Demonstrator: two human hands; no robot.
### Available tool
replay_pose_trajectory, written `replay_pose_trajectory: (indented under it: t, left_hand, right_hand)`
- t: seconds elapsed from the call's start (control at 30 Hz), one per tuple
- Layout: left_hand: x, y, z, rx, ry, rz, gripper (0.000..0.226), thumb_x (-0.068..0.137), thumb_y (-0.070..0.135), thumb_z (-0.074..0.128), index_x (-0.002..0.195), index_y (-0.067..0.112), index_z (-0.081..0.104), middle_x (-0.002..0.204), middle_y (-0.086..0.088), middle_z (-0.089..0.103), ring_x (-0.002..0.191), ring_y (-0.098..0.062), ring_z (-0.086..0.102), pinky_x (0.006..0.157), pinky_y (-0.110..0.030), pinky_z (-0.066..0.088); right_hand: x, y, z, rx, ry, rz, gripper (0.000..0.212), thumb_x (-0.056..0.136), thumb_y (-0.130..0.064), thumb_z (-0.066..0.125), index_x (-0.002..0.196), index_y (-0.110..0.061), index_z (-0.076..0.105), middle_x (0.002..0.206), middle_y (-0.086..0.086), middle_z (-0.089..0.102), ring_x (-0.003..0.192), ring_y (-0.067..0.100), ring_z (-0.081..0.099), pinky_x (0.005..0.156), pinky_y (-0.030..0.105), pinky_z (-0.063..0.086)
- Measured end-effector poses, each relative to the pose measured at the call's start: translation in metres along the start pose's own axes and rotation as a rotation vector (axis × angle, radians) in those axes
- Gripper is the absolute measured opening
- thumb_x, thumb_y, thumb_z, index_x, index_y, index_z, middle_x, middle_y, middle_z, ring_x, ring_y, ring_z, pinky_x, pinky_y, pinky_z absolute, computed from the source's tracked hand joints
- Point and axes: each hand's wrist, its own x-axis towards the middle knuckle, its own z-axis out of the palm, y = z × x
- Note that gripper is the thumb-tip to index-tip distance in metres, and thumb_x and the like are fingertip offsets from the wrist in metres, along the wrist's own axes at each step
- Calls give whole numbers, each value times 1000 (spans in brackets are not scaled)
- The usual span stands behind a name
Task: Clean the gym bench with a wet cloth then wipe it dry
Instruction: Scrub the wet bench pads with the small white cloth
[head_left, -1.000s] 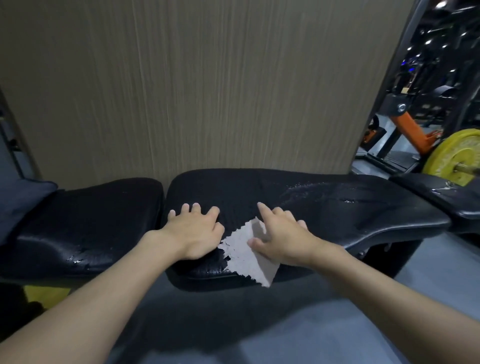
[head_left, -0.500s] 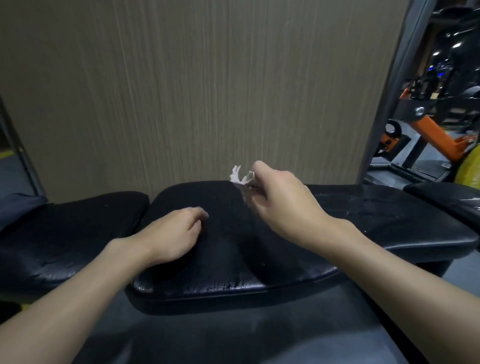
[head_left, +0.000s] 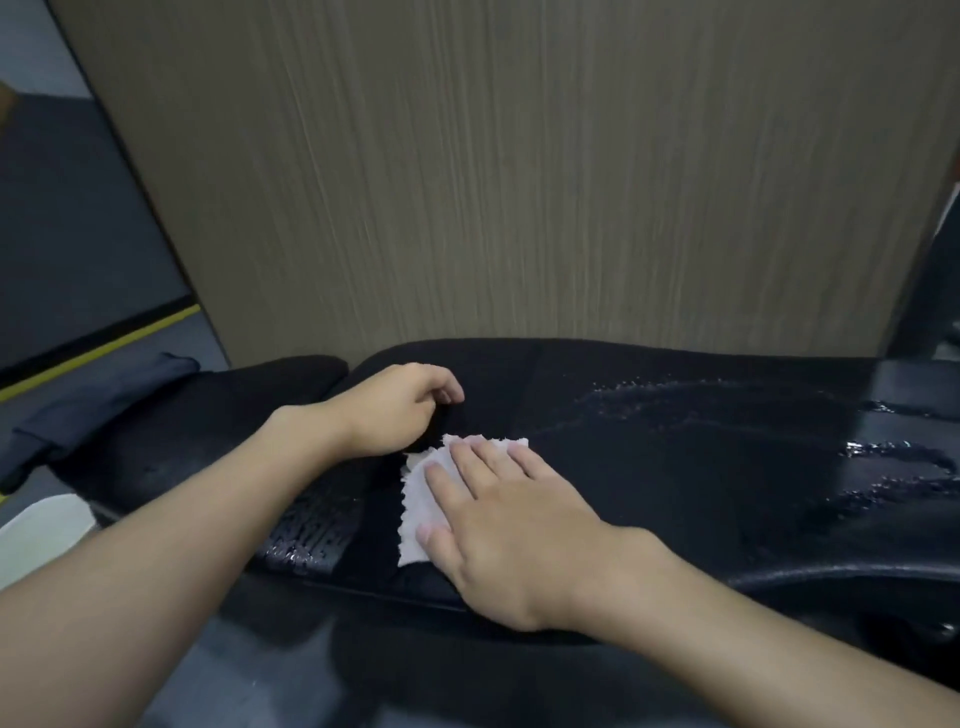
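Right hand (head_left: 498, 525) lay flat, fingers spread, pressing the cloth (head_left: 423, 499) on the bench pad (head_left: 675, 467); left hand (head_left: 395, 410) rested loosely curled, empty. I'd wipe rightward through the wet streaks (head_left: 883, 457) with even pressure.

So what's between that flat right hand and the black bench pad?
In the head view, a white cloth lies between them: the right hand presses it flat on the bench pad. The left hand rests beside it, on bare pad.

Dim, soft-focus view (edges bowed by the wide lens), glare on wet bench (head_left: 727, 441).
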Motion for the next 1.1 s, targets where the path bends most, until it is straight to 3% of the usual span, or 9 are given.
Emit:
replay_pose_trajectory:
  t: [0.1,0.3,0.47,0.57,0.73,0.83,0.93,1.1]
  left_hand:
    - [4,-10,11,9,30,82,45,92,-4,37,110,24,68,116,12,61,112,-6,54,100,-23,40]
    - [11,-25,15,102,18,242,25,96,23,53,116,34,63,119,18,55,105,0,50,93,-24,40]
    - [8,-36,18,121,14,310,32,97,34,48,128,36,56,129,21,49,120,-4,47,107,-40,37]
    - [6,-35,15,120,-34,316,35,98,37,47,132,34,54,134,19,47,125,-8,47,109,-40,36]
    - [-1,-31,10,143,-139,326,35,99,29,41,129,23,57,133,4,51,120,-18,52,104,-39,41]
    - [-6,-31,10,152,-149,331,40,98,43,42,126,20,58,129,1,54,118,-20,55,102,-40,42]
    - [-12,-29,12,165,-188,324,56,94,59,42,138,25,48,139,5,44,126,-17,49,107,-39,37]
    - [-16,-24,15,172,-177,303,61,93,63,39,146,32,36,150,9,33,135,-19,40,112,-41,32]
  right_hand:
    - [-4,-3,-1,-20,-9,-9,62,105,-47,9,157,-21,-12,164,9,-21,150,23,-22,121,46,-10]
    - [-22,-17,1,-30,-15,62,62,103,-51,6,156,-27,-14,163,3,-25,149,17,-26,121,43,-13]
    - [-33,-38,7,-40,26,186,69,90,-60,-8,155,-36,-14,164,-5,-22,148,8,-26,121,35,-13]
    - [-23,-36,-1,-27,-28,265,61,98,-55,0,156,-38,-10,165,-8,-19,149,7,-22,122,33,-11]
    - [37,7,-11,40,-34,440,56,105,-48,13,158,-34,1,167,-4,-8,152,13,-9,122,35,-6]
    - [82,50,-12,48,11,531,57,105,-47,15,159,-32,6,168,-1,0,153,18,-2,122,40,0]
    - [119,91,-15,58,28,606,63,99,-54,17,158,-34,9,168,-1,5,153,18,2,122,45,4]
    - [150,126,-29,105,-18,729,66,95,-60,14,157,-36,11,167,-1,7,154,22,3,121,54,1]
